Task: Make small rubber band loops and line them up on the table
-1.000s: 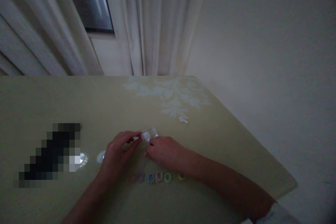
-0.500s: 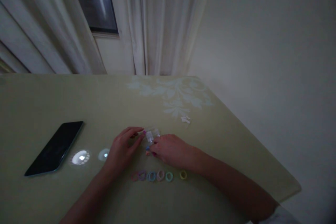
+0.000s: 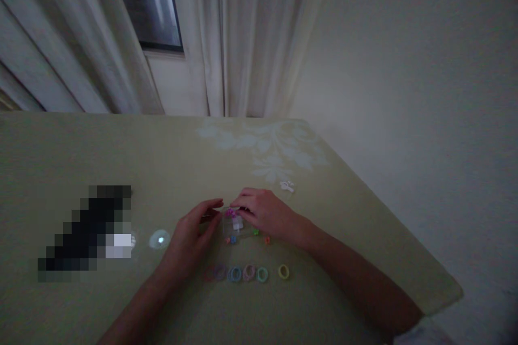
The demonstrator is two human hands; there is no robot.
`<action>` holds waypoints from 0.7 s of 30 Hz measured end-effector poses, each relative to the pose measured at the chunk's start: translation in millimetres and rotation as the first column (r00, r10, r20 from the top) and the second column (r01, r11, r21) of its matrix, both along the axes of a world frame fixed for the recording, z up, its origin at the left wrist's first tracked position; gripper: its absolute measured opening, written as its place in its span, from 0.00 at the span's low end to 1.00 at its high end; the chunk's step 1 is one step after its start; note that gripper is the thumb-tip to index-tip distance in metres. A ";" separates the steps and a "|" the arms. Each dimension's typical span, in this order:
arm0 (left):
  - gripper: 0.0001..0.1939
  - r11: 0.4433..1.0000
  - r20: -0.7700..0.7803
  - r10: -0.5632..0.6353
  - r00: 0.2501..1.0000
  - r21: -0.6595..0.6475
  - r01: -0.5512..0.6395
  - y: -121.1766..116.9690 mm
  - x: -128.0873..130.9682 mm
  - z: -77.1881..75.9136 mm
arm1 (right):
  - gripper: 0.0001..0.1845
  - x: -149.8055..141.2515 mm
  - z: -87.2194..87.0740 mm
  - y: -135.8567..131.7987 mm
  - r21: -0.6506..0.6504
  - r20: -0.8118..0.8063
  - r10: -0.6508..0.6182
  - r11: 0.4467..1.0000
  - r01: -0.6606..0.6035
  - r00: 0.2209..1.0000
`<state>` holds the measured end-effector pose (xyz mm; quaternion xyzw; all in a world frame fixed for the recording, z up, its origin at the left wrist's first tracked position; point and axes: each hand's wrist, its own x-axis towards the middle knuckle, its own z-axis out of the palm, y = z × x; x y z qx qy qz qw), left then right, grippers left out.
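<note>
A small clear plastic box lies on the table between my hands, with pink pieces and a whitish square in it. My left hand has its thumb and fingers curled against the box's left side. Over the box's far right part, the bent fingers of my right hand come close to the pink pieces; what they grip is hidden. Tiny orange and blue pieces lie at the box's front edge. Near the right hand are a green piece and an orange-red one.
Several pastel hair ties form a row nearer to me, a yellow one a little apart. Beyond my right hand is a small white object. A dark phone, pixelated, lies at left. The wall borders the table's right side.
My right hand has moved up and away from the box's front to its far side. Green and orange-red pieces now show beside the box. My left hand stays at the box's left side.
</note>
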<state>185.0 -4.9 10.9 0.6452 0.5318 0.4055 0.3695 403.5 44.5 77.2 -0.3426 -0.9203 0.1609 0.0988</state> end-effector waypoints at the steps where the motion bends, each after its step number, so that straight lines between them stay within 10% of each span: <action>1: 0.21 1.000 -0.013 0.004 1.000 0.001 -0.004 0.0 -2.0 -0.1 | 0.12 4.3 4.6 1.0 0.004 0.005 -0.026 1.000 0.026 1.000; 7: 0.12 0.992 -0.186 -0.070 0.980 0.090 0.088 -2.2 -13.0 13.0 | 0.07 41.1 30.2 1.6 -0.087 0.206 -0.097 0.989 0.117 0.974; 21: 0.14 0.887 -0.602 -0.310 0.736 0.096 0.452 -16.4 -4.9 7.2 | 0.09 44.6 24.2 -11.4 -0.176 0.471 -0.061 0.971 0.162 0.880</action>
